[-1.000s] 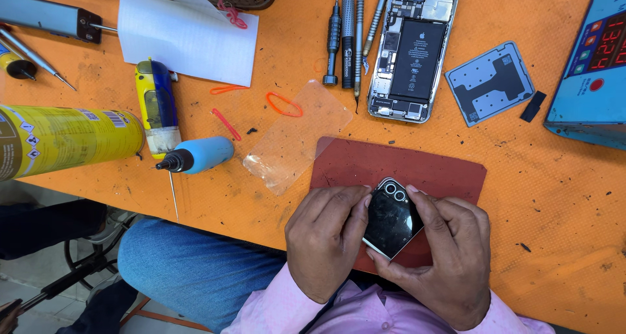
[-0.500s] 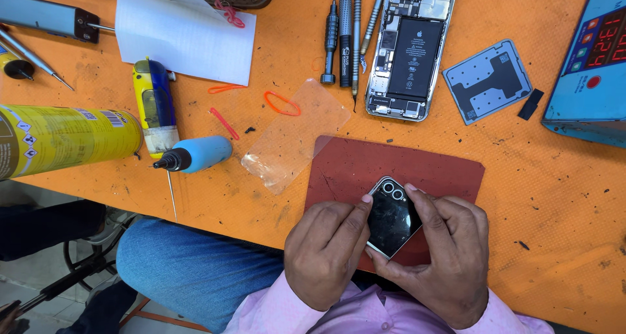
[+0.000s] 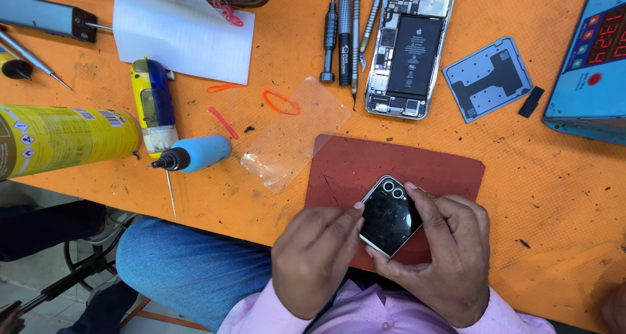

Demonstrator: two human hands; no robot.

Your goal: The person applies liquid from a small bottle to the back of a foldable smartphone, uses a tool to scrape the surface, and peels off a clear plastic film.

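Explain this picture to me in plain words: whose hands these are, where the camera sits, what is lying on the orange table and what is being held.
There is no machine here: a person works with bare hands, and the single camera sits on their head, looking down. The left hand and right hand together hold a small black folded phone with two round lenses over a dark red mat. On the orange table lie an opened phone showing its black battery, a grey metal plate, slim screwdrivers, a clear plastic film, a white paper sheet, a yellow spray can, a blue squeeze bottle with a needle tip and, at the right edge, a blue device with red digits.
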